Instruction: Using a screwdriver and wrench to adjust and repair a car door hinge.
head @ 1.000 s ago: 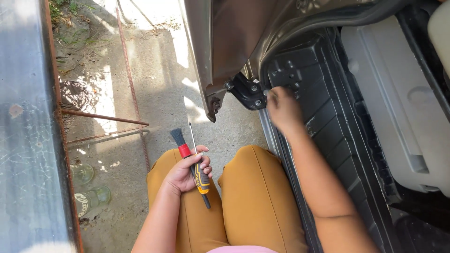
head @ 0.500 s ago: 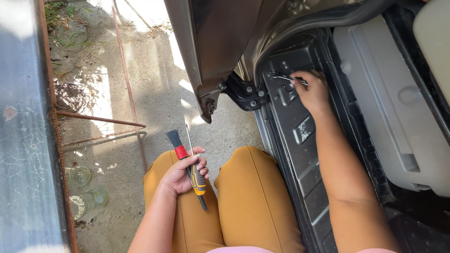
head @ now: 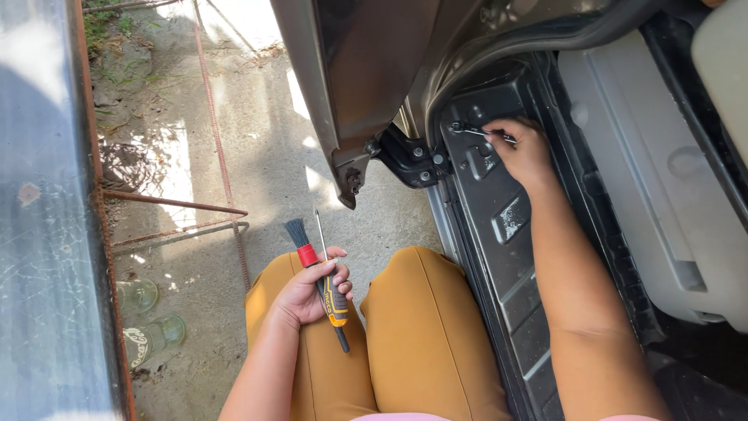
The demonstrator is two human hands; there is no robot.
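Our right hand (head: 523,152) has reached farther up the black door sill (head: 499,226), pinching a thin metal tool (head: 477,132); our left hand (head: 308,292) grips a yellow-handled screwdriver (head: 333,300) and red-banded brush (head: 300,240) on our knee.

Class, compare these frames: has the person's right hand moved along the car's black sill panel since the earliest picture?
Yes. The right hand has moved further up the black sill panel, away from the knees and past the door hinge, and now touches a thin metal tool.

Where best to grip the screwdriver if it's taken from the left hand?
Probably the handle's butt end, from below: the screwdriver lies in the left hand beside a brush, its thin shaft pointing away from the body and the black handle end protruding free below the fingers.
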